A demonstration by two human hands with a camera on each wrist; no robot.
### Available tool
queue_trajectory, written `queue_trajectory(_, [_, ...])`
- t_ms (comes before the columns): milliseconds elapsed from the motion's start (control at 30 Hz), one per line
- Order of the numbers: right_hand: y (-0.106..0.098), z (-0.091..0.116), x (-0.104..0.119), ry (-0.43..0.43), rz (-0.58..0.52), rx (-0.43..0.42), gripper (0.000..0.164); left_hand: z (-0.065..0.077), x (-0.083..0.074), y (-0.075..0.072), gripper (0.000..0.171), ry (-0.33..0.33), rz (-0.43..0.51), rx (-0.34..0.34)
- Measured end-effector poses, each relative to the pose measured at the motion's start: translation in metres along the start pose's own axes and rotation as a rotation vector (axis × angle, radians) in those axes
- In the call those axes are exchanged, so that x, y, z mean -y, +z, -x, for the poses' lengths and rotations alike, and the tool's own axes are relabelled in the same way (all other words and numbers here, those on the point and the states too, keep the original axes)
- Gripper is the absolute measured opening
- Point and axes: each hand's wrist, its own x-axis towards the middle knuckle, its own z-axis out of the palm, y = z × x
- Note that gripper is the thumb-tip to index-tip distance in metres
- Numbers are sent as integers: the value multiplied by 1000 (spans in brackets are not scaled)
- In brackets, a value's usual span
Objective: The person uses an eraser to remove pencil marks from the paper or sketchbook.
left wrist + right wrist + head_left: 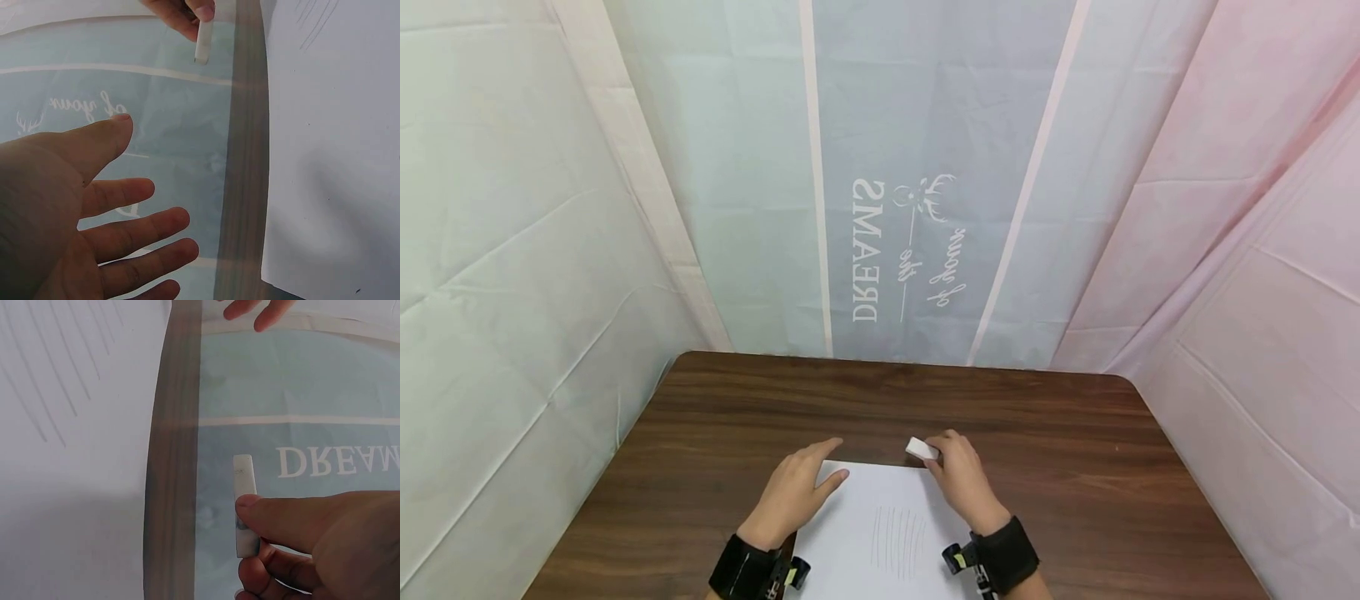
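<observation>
A white eraser [921, 449] is pinched between the thumb and fingers of my right hand [961, 475], above the far right corner of a white sheet of paper [850, 533]. The right wrist view shows the same eraser [244, 478] as a narrow block with a faint grey smudge near its end. Several thin pencil lines [898, 542] run side by side down the sheet. Over the paper's far left corner, my left hand [793, 492] hovers with fingers spread and thumb apart, holding nothing. In the left wrist view its palm [37, 187] faces the eraser side.
A dark wood-grain table [1075, 467] with rounded far corners lies under the paper. Behind it hangs a pale blue-grey cloth [917, 108] with mirrored lettering, and light cloths hang on both sides. Each wrist wears a black band [1006, 554] with a small camera.
</observation>
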Motion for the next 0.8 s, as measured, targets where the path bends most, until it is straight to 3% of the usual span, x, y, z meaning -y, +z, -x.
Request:
queue_trajectory(400, [-1, 7, 15, -16, -36, 41, 26, 3, -5, -2, 51, 13, 14, 28])
queue_trajectory(800, [-13, 13, 27, -74, -76, 70, 28, 4, -12, -4, 49, 56, -33, -23])
